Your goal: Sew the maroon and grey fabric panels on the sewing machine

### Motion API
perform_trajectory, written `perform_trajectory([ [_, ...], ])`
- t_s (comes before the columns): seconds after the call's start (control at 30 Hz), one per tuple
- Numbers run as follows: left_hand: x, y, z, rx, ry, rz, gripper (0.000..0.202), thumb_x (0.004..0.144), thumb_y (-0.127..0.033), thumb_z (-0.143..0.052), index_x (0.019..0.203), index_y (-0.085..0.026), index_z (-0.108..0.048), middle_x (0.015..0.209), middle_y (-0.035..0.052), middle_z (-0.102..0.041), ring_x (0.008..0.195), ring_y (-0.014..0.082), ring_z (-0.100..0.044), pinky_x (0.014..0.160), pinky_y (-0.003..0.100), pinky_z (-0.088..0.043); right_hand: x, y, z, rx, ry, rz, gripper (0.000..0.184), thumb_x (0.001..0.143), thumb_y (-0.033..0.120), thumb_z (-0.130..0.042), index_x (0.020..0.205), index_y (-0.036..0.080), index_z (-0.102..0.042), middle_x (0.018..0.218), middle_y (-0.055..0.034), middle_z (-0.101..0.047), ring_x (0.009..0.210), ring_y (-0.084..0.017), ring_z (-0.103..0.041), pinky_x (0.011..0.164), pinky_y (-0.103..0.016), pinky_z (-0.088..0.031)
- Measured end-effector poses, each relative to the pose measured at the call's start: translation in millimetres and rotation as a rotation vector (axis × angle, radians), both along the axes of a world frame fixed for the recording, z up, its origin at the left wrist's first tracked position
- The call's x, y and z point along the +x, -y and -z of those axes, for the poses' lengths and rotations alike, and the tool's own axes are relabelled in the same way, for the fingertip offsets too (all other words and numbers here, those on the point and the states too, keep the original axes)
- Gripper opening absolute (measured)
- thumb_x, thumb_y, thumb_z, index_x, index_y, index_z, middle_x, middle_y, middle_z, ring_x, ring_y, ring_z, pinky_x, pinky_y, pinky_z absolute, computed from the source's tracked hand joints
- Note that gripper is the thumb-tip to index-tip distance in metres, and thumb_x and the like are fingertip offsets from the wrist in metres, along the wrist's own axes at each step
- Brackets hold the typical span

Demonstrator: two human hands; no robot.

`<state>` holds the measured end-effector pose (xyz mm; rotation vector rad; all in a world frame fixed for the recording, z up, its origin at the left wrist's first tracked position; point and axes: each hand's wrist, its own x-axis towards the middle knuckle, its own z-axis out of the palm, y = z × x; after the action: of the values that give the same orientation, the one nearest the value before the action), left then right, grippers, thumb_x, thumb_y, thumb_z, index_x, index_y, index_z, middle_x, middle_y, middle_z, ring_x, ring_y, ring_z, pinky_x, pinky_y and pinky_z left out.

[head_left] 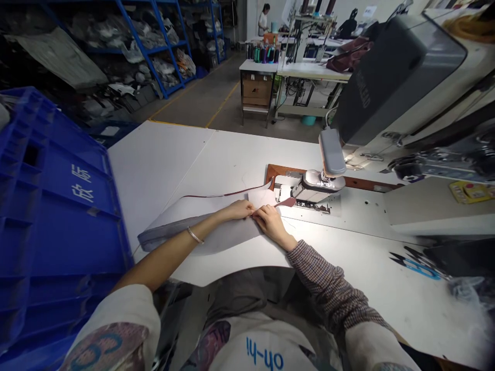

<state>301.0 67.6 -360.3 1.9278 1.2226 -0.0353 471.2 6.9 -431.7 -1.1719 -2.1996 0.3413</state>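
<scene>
A large, light grey sheet-like panel [228, 234] lies on the white sewing table, its left end showing a layered dark edge. Along its far side runs a thin dark red strip [216, 196], and a dark red tab [286, 202] sticks out at the right by the machine. My left hand [240, 209] is closed, pinching the panel's edge. Right beside it, my right hand [269, 220] pinches the same spot with bent fingers, almost touching the left. What exactly lies between the fingertips is partly hidden. The sewing machine [319, 185] stands just right of the hands.
A blue plastic crate [58, 216] stands at the left. Blue-handled scissors [419, 267] lie on the table at the right, near a crumpled clear plastic bag [469, 293]. Shelves with bagged goods [143, 38] and another workbench [313, 74] are behind; two people are far back.
</scene>
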Motion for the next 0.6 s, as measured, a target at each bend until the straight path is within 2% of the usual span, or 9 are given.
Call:
perform_trajectory([
  [0.1,0,4,-2.9,0.018,0.066,-0.061,0.019,0.081,-0.028,-0.051,0.092,-0.017,-0.060,0.066,-0.0011,-0.066,0.061,0.0133,-0.058,0.059,0.023,-0.038,6,11,-13.4,-0.144,-0.065,-0.158,0.011,0.092,0.021,-0.056,0.089,0.018,-0.066,0.090,-0.0071,-0.064,0.087,-0.022,-0.053,0.082,-0.036,-0.039],
  [0.17,-1,10,-5.7,0.041,0.100,-0.097,0.020,0.082,-0.030,-0.052,0.096,-0.017,-0.058,0.071,-0.0002,-0.069,0.063,0.0132,-0.060,0.060,0.023,-0.039,13,22,-21.1,-0.357,-0.176,-0.335,0.014,0.092,0.028,-0.059,0.088,0.019,-0.068,0.089,-0.0051,-0.066,0.084,-0.019,-0.058,0.081,-0.034,-0.043],
  [0.23,-1,18,-7.9,0.119,0.146,-0.141,0.016,0.082,-0.030,-0.055,0.092,-0.018,-0.057,0.072,-0.0004,-0.071,0.066,0.0133,-0.062,0.063,0.023,-0.040,19,30,-23.0,-0.619,-0.312,-0.408,0.025,0.094,0.039,-0.056,0.090,0.019,-0.069,0.085,-0.0043,-0.068,0.076,-0.016,-0.061,0.072,-0.029,-0.047],
  [0.27,0,23,-8.4,0.169,0.181,-0.165,0.014,0.082,-0.030,-0.056,0.090,-0.019,-0.057,0.071,-0.0011,-0.071,0.067,0.0132,-0.063,0.066,0.023,-0.041,21,32,-21.5,-0.747,-0.400,-0.376,0.033,0.094,0.046,-0.053,0.092,0.017,-0.070,0.083,-0.0048,-0.069,0.069,-0.015,-0.061,0.065,-0.028,-0.048],
  [0.33,1,35,-7.3,0.240,0.265,-0.218,0.012,0.082,-0.029,-0.058,0.089,-0.020,-0.056,0.070,-0.0024,-0.070,0.068,0.0128,-0.064,0.069,0.023,-0.042,19,31,-14.7,-0.957,-0.623,-0.221,0.045,0.092,0.056,-0.050,0.093,0.014,-0.068,0.081,-0.0071,-0.070,0.056,-0.013,-0.059,0.051,-0.025,-0.046],
  [0.4,5,49,-3.2,0.202,0.341,-0.264,0.014,0.082,-0.030,-0.059,0.092,-0.021,-0.053,0.070,-0.0027,-0.070,0.066,0.0128,-0.064,0.068,0.023,-0.043,14,25,-6.8,-1.101,-0.846,-0.097,0.052,0.087,0.062,-0.054,0.090,0.012,-0.067,0.081,-0.0094,-0.070,0.047,-0.011,-0.055,0.041,-0.022,-0.040],
  [0.47,9,68,1.7,0.098,0.391,-0.299,0.019,0.081,-0.030,-0.060,0.095,-0.021,-0.050,0.069,-0.0019,-0.069,0.064,0.0137,-0.064,0.065,0.023,-0.043,8,18,-1.7,-1.165,-0.949,-0.058,0.051,0.083,0.063,-0.058,0.080,0.012,-0.066,0.068,-0.0073,-0.069,0.040,-0.008,-0.049,0.035,-0.018,-0.032],
  [0.53,14,97,2.1,0.024,0.383,-0.301,0.022,0.080,-0.030,-0.061,0.097,-0.020,-0.050,0.070,-0.0005,-0.070,0.065,0.0148,-0.065,0.065,0.024,-0.044,3,12,-0.4,-1.184,-0.947,-0.064,0.047,0.080,0.058,-0.064,0.069,0.013,-0.063,0.051,-0.0022,-0.062,0.033,-0.005,-0.037,0.032,-0.017,-0.022],
  [0.6,16,132,-8.1,-0.017,0.292,-0.215,0.017,0.081,-0.028,-0.060,0.096,-0.021,-0.054,0.072,0.0006,-0.071,0.065,0.0154,-0.065,0.065,0.025,-0.045,3,9,-1.8,-1.216,-0.939,-0.066,0.038,0.077,0.049,-0.072,0.066,0.013,-0.062,0.052,-0.0025,-0.064,0.032,-0.003,-0.030,0.031,-0.016,-0.018],
])
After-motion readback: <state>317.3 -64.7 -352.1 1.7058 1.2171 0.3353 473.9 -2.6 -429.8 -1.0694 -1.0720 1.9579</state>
